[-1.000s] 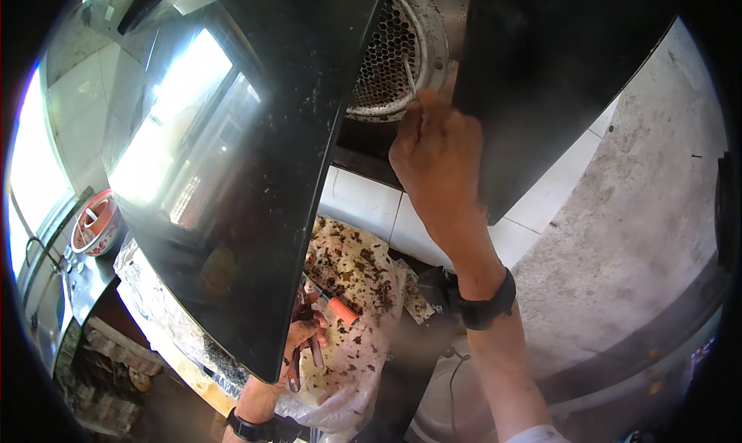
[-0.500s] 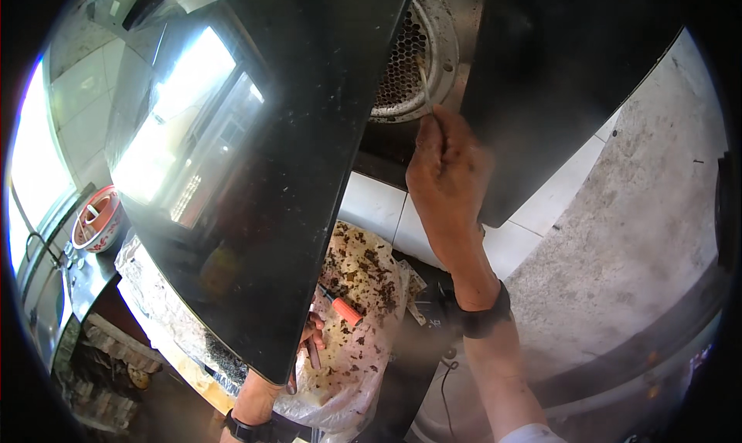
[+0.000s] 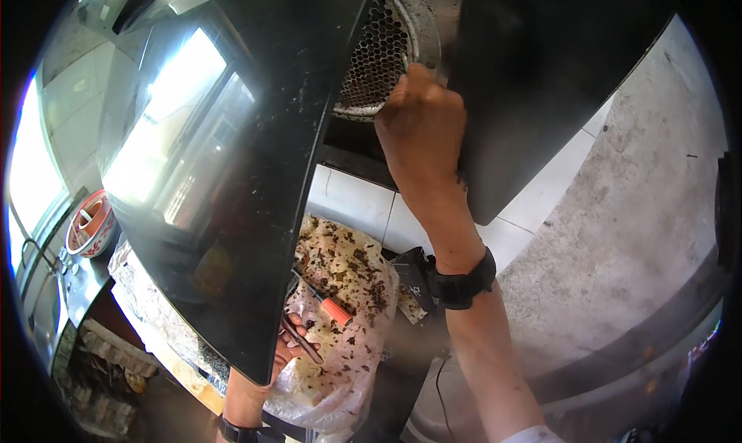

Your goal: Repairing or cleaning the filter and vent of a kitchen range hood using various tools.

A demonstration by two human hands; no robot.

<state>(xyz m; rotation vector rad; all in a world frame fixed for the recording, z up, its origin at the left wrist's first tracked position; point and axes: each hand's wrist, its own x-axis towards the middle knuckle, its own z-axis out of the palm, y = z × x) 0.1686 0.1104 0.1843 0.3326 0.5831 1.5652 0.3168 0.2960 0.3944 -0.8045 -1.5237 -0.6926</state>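
Note:
My right hand [image 3: 423, 122] is closed in a pinch at the rim of a round vent with a honeycomb mesh [image 3: 377, 56], between two dark glass panels. A thin pale stick [image 3: 406, 59] shows just past its fingers; the hand hides the rest. Low down, my left hand [image 3: 284, 350] is partly behind the left glass panel [image 3: 255, 172] and holds a slender brownish tool [image 3: 304, 344] across its fingers. The tool's exact kind cannot be made out. Beside that hand, an orange-handled screwdriver [image 3: 335, 311] lies on a plastic sheet [image 3: 309, 393] scattered with dark greasy bits.
The right dark panel [image 3: 541, 80] ends in a pointed lower corner near my right forearm. A red-and-white bowl [image 3: 91, 226] stands on a metal counter at far left. White tiles [image 3: 352, 203] lie behind the sheet. A black box [image 3: 413, 273] sits near my right wrist.
My right hand has moved up and a little left against the vent's rim, so less of the stick shows. More of my left hand and its brown tool has come out from behind the panel.

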